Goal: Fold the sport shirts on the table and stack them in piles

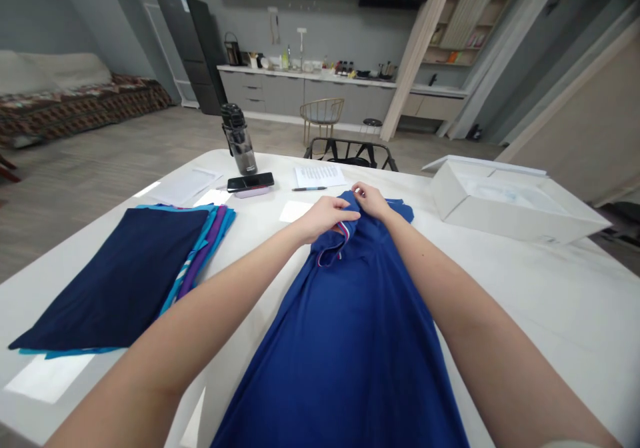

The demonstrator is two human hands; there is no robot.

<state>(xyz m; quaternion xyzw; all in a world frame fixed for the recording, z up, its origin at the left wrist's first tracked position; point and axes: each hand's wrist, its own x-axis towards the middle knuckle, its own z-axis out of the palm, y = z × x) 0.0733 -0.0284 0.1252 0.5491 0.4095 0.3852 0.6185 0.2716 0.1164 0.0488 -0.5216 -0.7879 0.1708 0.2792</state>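
Note:
A royal-blue shirt (345, 341) stretches from the table's near edge up to my two hands. It has a collar or cuff edge with red and white stripes. My left hand (331, 217) pinches the cloth beside that striped edge, thumb and fingers closed. Just to its right, my right hand (370, 200) is closed on the upper part of the same shirt, fingertips bent inward. Some blue fabric bunches out beyond my right wrist. On the left lies a stack of folded clothes (115, 275), dark navy on top, with light blue and purple edges below.
A white table (520, 308) carries a water bottle (241, 141), a phone (250, 182), a pen (309, 189), printed paper (320, 175) and, at right, a white box (520, 211). A black chair (350, 153) stands at the far edge. Behind it are a kitchen counter and fridge.

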